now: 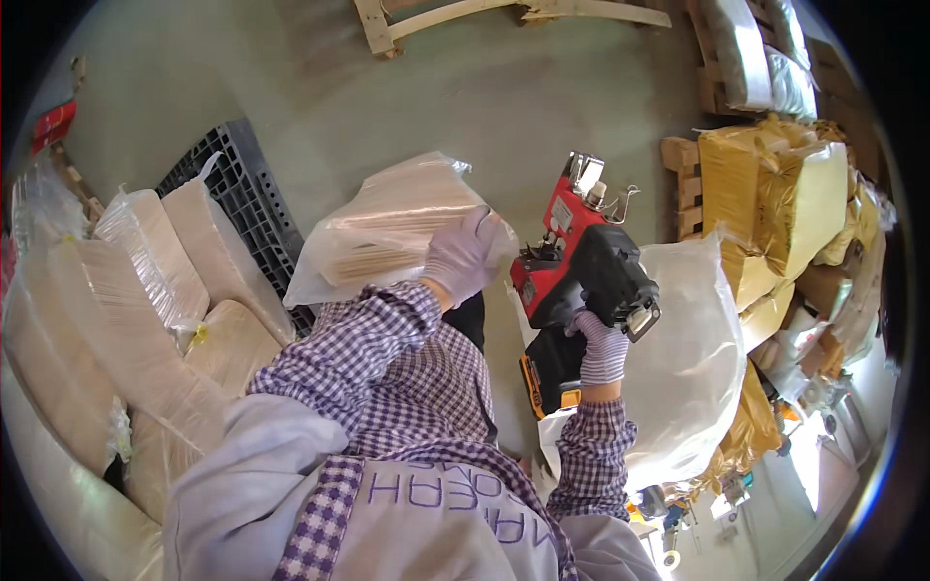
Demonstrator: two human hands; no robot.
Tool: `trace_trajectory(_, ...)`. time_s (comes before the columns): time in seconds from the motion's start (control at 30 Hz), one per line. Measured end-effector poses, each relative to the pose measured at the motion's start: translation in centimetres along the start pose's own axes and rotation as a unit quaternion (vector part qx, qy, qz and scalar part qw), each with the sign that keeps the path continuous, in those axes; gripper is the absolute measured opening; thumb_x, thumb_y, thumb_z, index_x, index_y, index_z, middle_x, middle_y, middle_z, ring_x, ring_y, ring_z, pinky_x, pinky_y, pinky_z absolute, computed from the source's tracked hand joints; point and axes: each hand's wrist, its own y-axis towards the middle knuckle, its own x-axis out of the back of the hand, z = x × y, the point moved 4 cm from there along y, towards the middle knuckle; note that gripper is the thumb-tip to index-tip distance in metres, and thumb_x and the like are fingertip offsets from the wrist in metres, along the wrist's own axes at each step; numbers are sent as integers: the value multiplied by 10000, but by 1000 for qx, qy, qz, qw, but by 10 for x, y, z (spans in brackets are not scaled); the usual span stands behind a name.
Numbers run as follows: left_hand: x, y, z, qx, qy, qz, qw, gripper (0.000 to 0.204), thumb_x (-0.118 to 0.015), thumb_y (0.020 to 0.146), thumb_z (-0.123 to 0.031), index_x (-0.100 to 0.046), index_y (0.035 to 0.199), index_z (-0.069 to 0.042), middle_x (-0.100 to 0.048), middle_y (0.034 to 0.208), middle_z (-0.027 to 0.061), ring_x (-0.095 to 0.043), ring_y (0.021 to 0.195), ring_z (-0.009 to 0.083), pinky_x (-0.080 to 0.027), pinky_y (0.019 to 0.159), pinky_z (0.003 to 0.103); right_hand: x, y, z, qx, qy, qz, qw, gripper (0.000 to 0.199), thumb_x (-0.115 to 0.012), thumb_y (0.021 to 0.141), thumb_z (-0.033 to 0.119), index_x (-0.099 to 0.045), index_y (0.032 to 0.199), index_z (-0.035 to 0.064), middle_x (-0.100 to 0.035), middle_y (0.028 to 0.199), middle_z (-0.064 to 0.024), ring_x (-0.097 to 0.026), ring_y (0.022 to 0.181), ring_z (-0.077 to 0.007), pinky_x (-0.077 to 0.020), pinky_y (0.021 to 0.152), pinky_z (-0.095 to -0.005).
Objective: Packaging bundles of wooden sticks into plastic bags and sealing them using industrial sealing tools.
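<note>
My left hand, in a pale glove, is closed on the gathered edge of a clear plastic bag, with its thumb on top. Inside the bag, long light-brown pieces show through the film. My right hand, in a striped glove, grips the handle of a red and black handheld bag sewing machine. A black and yellow battery pack sits at the machine's lower end. The machine's metal head points away from me, just right of my left hand and apart from it.
Several filled clear bags lie at the left beside a black plastic pallet. A large whitish bag stands under and right of the machine. Gold-wrapped packages are stacked at the right, and a wooden pallet lies on the far floor.
</note>
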Motion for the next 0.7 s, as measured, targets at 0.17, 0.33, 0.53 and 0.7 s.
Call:
trace_trajectory(0.17,-23,2,11,40,-148,74,985,245,-565,782,-285,-639,921,-98,-581,838,105,-567,790,277,-459,685,393,-19,7,31,29,3,12,999,288,-590,607,-60,-543,891,-43,-539,684,-93,-536,541,-185,-470,484,-277)
trace_trajectory(0.33,-17,-10,12,148,-241,44,958,198,-546,806,-278,-649,754,-116,-573,768,100,-562,727,275,-458,660,379,-35,11,43,-4,-162,124,979,197,-616,676,42,-570,864,5,-613,755,-66,-571,610,-152,-458,556,-277)
trace_trajectory(0.53,-15,-14,3,93,-180,-31,979,143,-588,743,-214,-621,677,-91,-549,697,103,-551,692,281,-455,628,391,-59,3,67,97,-235,161,954,327,-674,655,47,-559,957,0,-608,815,-69,-587,729,-162,-477,706,-284)
trace_trajectory(0.7,-20,-7,3,46,-105,-33,993,105,-581,716,-175,-618,667,-90,-552,706,96,-555,687,281,-464,625,394,-83,0,83,105,-238,208,943,398,-672,662,49,-521,1026,-4,-603,894,-84,-586,767,-178,-489,674,-296)
